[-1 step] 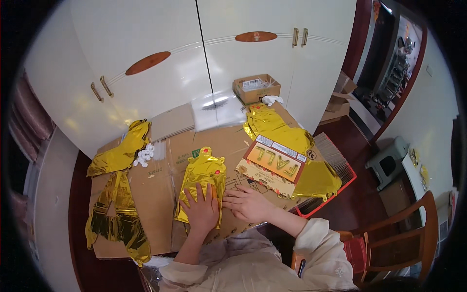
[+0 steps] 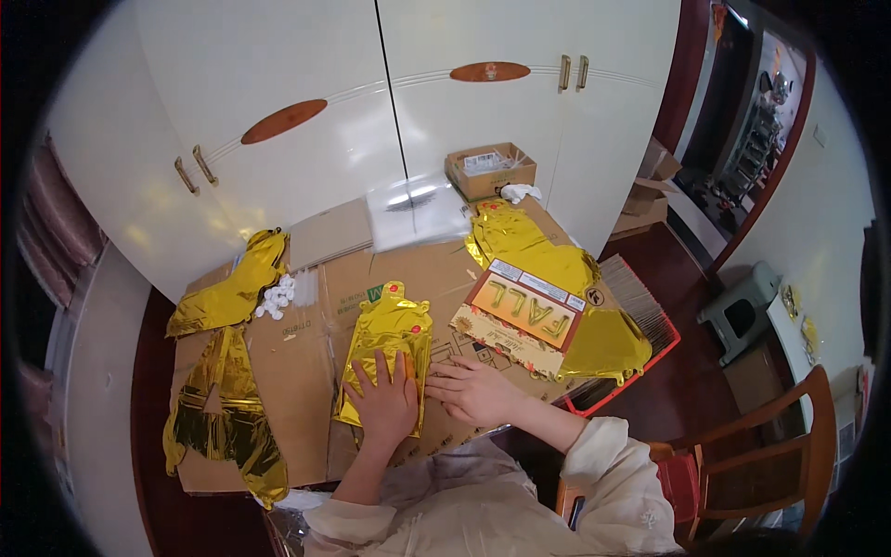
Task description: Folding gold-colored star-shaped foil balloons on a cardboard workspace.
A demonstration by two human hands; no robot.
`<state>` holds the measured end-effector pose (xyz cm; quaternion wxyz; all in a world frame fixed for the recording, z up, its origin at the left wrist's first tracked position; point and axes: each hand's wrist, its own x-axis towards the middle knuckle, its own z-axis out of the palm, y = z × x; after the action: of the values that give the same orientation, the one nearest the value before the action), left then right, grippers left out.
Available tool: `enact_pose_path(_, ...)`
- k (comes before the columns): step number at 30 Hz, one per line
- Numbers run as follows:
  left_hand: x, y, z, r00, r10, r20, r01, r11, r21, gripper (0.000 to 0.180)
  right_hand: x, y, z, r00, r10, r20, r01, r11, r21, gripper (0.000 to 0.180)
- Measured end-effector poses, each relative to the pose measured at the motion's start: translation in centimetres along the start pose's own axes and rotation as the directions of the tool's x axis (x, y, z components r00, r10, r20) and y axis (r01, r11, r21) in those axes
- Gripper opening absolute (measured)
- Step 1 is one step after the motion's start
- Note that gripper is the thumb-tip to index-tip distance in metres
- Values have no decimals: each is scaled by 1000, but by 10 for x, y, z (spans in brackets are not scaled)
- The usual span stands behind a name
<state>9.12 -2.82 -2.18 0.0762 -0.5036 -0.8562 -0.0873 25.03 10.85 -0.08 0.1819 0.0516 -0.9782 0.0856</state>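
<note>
Folded gold foil balloons [image 2: 390, 325] lie in a narrow stack on cardboard at the table's near middle. My left hand [image 2: 385, 406] rests flat on the lower part of the stack, fingers spread. Beside its right edge is my right hand [image 2: 475, 392], fingers stretched out and pointing left; whether the fingertips touch the foil is hard to tell. Right of the stack lies a printed card package [image 2: 520, 316] showing gold letter shapes, partly over another pile of gold foil balloons [image 2: 608, 339]. More gold foil [image 2: 218, 395] spreads along the left side.
Small white bundles [image 2: 276, 295] sit near the left foil. At the back are flat cardboard sheets [image 2: 327, 232], clear plastic bags [image 2: 418, 212] and an open carton [image 2: 490, 172]. A red-edged crate [image 2: 664, 339] stands at the right, near a wooden chair [image 2: 807, 436].
</note>
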Motion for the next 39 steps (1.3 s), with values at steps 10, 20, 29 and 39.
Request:
enact_pose_path(10,-1,0,3,999,8,-37,-8,1000,2,54,1,2,3,995,-99,33,97,993,61,39)
enact_pose_path(20,-2,-1,2,999,-1,-52,1,1000,-1,54,1,-4,-6,994,-82,70,78,995,63,38)
enact_pose_path(29,1,0,1,1000,-30,-6,30,999,-44,56,17,13,8,998,-10,64,8,999,31,46)
enact_pose_path(39,-1,1,0,1000,2,-30,-2,1000,-17,57,16,16,8,982,7,189,-15,999,42,41)
